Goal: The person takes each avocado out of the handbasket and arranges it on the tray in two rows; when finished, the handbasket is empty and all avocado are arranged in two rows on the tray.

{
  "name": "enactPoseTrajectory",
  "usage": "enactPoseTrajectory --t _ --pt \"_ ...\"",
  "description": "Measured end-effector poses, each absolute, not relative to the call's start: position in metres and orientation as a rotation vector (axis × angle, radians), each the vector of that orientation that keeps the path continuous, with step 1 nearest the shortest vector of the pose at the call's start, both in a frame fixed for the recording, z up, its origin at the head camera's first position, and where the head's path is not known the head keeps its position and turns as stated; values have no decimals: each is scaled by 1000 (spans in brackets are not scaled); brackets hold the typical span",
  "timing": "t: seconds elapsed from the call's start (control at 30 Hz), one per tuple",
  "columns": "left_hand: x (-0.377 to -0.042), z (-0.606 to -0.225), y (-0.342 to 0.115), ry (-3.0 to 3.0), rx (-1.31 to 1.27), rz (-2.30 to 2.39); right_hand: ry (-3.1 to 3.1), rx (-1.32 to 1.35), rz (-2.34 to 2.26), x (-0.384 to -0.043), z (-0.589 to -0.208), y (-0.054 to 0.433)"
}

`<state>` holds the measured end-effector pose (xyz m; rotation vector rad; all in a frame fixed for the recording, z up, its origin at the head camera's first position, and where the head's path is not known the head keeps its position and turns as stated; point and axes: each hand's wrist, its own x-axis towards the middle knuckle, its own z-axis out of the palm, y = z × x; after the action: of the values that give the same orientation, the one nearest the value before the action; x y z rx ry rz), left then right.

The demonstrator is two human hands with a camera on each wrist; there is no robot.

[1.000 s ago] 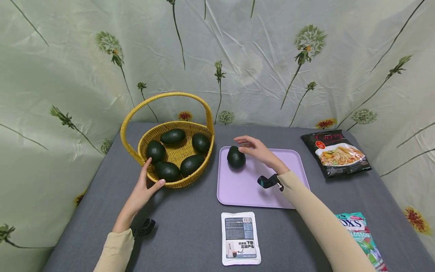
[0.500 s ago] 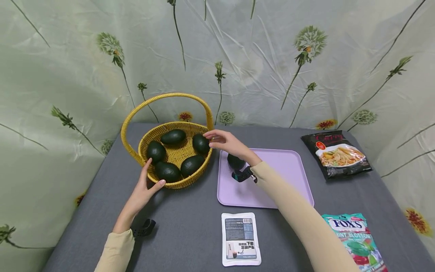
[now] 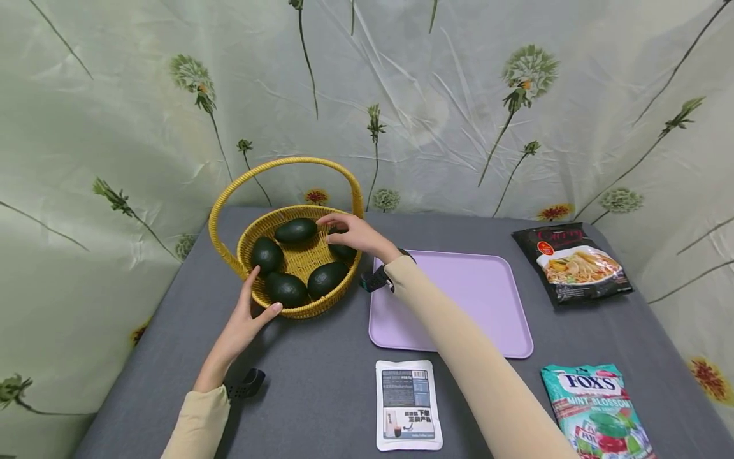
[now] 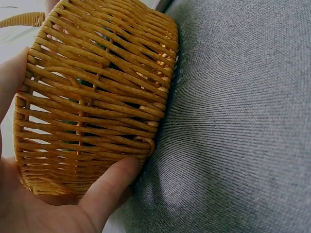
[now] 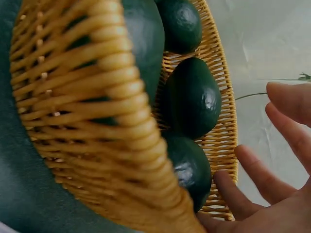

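Note:
In the head view, a yellow wicker basket (image 3: pixel 304 312) with a tall hoop handle holds several dark green avocados (image 3: pixel 287 290). My left hand (image 3: pixel 241 325) rests against its near left side. In the left wrist view, the thumb (image 4: pixel 114 182) touches the outer weave while another finger lies at the rim. Over the basket's right edge is my right hand (image 3: pixel 358 233), fingers loosely bent and partly covering the rightmost avocado (image 3: pixel 343 252). The right wrist view shows spread fingers beside an avocado (image 5: pixel 187 170), nothing between them.
A lilac tray (image 3: pixel 476 299) lies right of the basket, partly under my right forearm. Nearer me is a white pouch (image 3: pixel 408 405). At the right lie a black curry noodle packet (image 3: pixel 573 262) and a teal FOX'S candy bag (image 3: pixel 596 408). Floral fabric (image 3: pixel 424 127) hangs behind.
My right hand has moved left from beside the avocado on the tray to over the basket's right side. The forearm now hides that avocado. My left hand stays at the basket.

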<state>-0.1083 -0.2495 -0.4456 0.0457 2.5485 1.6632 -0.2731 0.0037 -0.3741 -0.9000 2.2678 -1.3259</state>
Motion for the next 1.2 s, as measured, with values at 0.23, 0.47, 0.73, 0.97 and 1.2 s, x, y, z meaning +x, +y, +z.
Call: enactPoseTrajectory --t 0.23,0.47,0.73,0.97,1.2 --pt "-109 -447 -250 2545 50 1673 2335 -839 -1177 -276 -374 -7" --pt "-110 -446 -250 2532 60 1683 2281 -837 -1106 -274 -380 -14" --pt "-110 -448 -250 2522 55 1700 2269 -847 -981 -275 -382 -22" --pt "-110 -447 -250 2527 52 1691 2342 -856 -954 -274 -385 -23" --pt "-109 -446 -250 2540 62 1689 2301 -905 -1141 -273 -380 -13"
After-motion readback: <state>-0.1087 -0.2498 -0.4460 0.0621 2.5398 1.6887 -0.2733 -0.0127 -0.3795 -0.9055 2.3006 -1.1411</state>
